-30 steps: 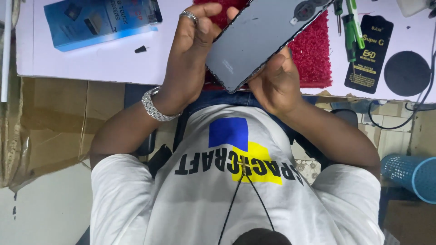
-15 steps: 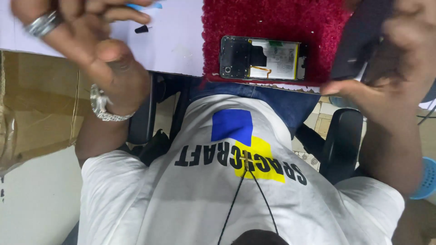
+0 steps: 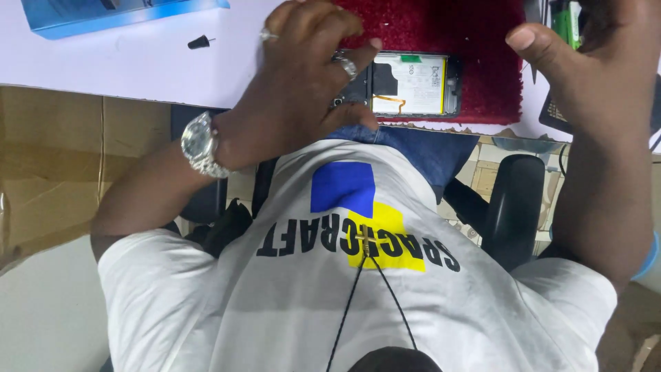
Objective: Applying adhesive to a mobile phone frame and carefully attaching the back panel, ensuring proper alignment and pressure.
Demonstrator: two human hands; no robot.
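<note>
An opened phone point(image 3: 413, 84) lies on a red mat point(image 3: 441, 27), its white battery and orange flex cable exposed. My left hand point(image 3: 303, 76), with rings and a silver wristwatch, rests on the phone's left end with fingers curled over it. My right hand point(image 3: 592, 76) is raised at the top right, thumb out and fingers curled. It grips a dark panel point(image 3: 593, 15), of which only a sliver shows. That hand is apart from the phone.
A blue box point(image 3: 103, 14) and a small black bit point(image 3: 200, 43) lie on the white tabletop point(image 3: 138, 69). Green-handled tools point(image 3: 568, 17) sit right of the mat. Cardboard point(image 3: 48, 172) is at the left and a black chair point(image 3: 513, 207) is below.
A second ago both hands held the dark panel over the mat. They parted, uncovering the opened phone. My left hand has now come down onto the phone's left end.
</note>
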